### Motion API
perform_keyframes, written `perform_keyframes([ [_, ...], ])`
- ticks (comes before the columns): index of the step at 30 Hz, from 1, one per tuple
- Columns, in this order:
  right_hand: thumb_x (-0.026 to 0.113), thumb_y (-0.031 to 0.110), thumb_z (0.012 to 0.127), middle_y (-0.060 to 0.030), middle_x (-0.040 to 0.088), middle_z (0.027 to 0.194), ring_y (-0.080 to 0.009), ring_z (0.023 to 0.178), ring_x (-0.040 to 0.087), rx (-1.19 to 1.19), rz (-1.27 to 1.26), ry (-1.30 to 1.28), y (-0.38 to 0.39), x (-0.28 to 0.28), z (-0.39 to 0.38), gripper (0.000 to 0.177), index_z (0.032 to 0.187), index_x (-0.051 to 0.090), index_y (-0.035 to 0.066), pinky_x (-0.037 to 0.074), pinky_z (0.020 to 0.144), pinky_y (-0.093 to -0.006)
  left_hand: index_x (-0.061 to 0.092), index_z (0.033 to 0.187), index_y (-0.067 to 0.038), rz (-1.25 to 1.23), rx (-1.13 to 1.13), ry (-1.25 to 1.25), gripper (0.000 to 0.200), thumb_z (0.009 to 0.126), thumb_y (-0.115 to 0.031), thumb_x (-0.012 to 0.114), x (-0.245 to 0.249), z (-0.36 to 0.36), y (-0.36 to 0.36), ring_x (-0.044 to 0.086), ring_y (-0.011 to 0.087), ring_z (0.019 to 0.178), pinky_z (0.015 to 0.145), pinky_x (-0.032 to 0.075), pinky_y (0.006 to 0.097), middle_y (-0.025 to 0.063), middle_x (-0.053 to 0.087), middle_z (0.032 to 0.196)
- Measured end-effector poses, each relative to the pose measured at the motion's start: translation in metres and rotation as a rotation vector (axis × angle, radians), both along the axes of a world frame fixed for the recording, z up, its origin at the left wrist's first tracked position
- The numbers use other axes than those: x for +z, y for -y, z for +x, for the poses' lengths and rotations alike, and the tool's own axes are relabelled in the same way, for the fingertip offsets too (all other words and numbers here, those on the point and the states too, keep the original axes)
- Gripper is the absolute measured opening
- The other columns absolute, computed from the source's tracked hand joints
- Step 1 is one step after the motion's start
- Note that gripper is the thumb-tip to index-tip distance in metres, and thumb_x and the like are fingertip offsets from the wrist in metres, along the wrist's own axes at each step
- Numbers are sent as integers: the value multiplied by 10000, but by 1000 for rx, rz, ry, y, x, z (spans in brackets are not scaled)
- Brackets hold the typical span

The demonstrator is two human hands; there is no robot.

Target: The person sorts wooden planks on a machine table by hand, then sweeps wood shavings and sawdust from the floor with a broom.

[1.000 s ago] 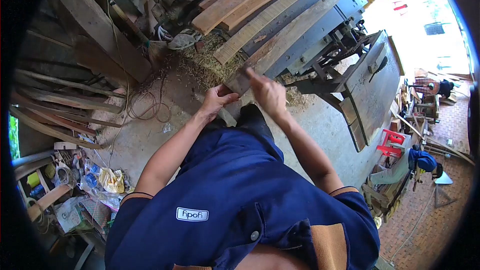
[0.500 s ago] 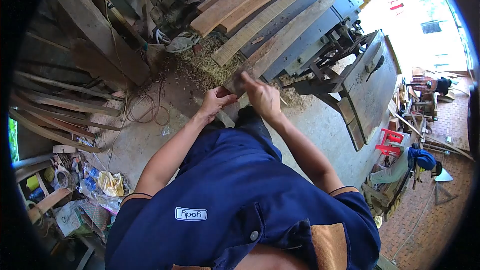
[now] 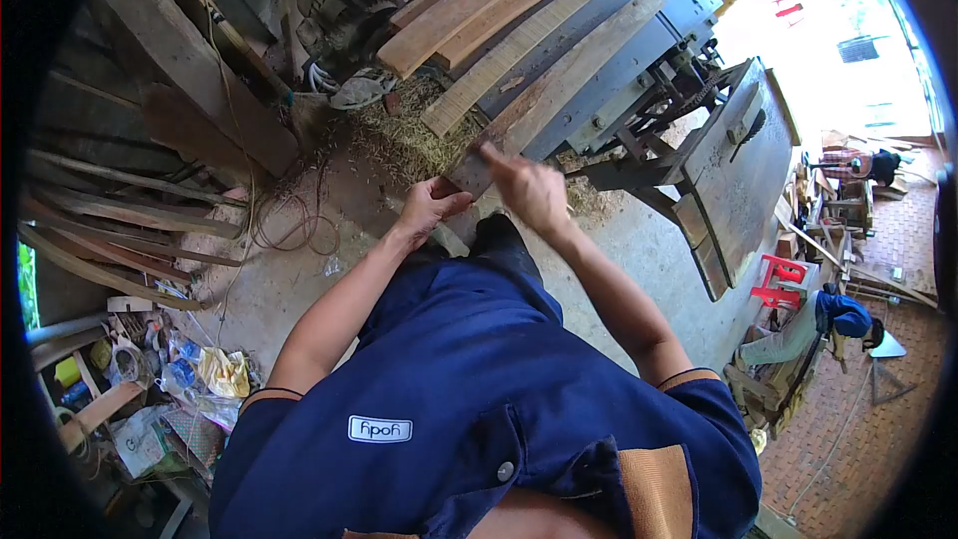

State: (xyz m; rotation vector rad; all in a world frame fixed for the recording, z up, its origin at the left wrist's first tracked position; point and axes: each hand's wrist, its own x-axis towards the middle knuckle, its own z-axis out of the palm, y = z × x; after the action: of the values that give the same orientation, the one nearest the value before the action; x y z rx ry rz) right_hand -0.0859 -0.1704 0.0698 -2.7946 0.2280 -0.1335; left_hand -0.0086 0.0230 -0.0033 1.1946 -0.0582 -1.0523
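A long curved wooden plank [image 3: 564, 85] lies across the grey metal machine top, its near end pointing toward my body. My left hand [image 3: 429, 210] grips the near end of this plank at its left corner, fingers wrapped round the edge. My right hand [image 3: 529, 190] is at the right side of the same end, fingers curled and slightly blurred, close to a small dark thing on the wood. What it holds, if anything, is too small to make out. Left of this plank lies a paler ridged curved strip [image 3: 529, 45].
More curved planks [image 3: 479, 5] rest on the machine top [image 3: 619, 105], with a motor [image 3: 344, 0] to their left. Wood shavings [image 3: 414, 135] lie below. A saw table [image 3: 733, 170] stands right. Two people [image 3: 848, 317] are at far right. Curved timbers [image 3: 130, 210] are stacked left.
My right hand has shifted slightly to the right and down. My left hand stays on the plank's end, nearly in the same place.
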Motion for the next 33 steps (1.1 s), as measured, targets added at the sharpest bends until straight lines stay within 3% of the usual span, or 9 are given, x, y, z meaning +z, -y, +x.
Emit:
perform_keyframes([
  [2,556,250,943,-149,712,913,-324,690,694,-120,19,120,21,0,13,355,1289,630,219,555,573,-423,624,1051,19,-4,-19,2,242,890,-129,729,-6,-1,-1,681,178,906,837,564,310,104,688,1005],
  [3,543,211,937,-139,707,867,-317,678,690,-138,-32,44,26,1,17,382,1314,605,214,551,561,-414,624,1051,19,-3,-21,1,242,890,-129,729,-1,-3,-1,681,178,906,837,564,310,104,688,1005],
  [9,543,193,915,-106,692,817,-312,643,682,121,-47,24,-29,-5,-2,427,1331,584,281,547,537,-427,618,1008,15,-33,5,-37,203,879,-94,731,0,2,-1,687,164,854,789,597,291,96,688,954],
  [13,543,222,934,-90,692,839,-287,636,682,3,-43,53,0,0,14,391,1321,596,221,524,503,-423,616,1014,10,-28,-26,-61,214,881,-111,732,-2,-1,-4,689,165,849,751,604,277,96,687,944],
  [19,563,223,937,-93,725,882,-278,661,704,212,-24,-82,-17,3,-5,402,1338,572,258,574,550,-381,610,1050,12,-30,-47,-18,255,889,-147,730,-1,4,-1,684,164,856,760,598,287,87,672,955],
  [21,554,243,954,-101,724,890,-276,673,706,7,44,30,15,0,3,362,1313,599,261,576,559,-383,605,1042,8,-25,-61,-31,255,893,-158,728,1,2,-3,679,168,871,765,591,298,88,660,960],
  [23,544,207,946,-109,682,789,-286,594,672,-156,-144,85,41,8,9,362,1303,598,240,529,496,-405,604,1053,1,-58,13,-142,266,898,-179,725,14,-6,-4,683,177,883,769,589,297,91,659,985],
  [28,567,270,939,-93,675,795,-326,641,680,-112,-141,23,32,-3,-10,377,1315,582,242,536,561,-444,605,1061,-1,9,-15,-145,280,903,-199,725,12,-4,-1,690,190,905,769,584,301,92,659,1019],
  [33,572,248,934,-97,677,798,-315,632,679,-160,-147,45,59,-4,7,391,1324,548,256,530,529,-438,601,1091,9,-1,-53,-102,313,905,-212,723,12,5,0,691,177,921,782,582,303,92,663,1060],
])
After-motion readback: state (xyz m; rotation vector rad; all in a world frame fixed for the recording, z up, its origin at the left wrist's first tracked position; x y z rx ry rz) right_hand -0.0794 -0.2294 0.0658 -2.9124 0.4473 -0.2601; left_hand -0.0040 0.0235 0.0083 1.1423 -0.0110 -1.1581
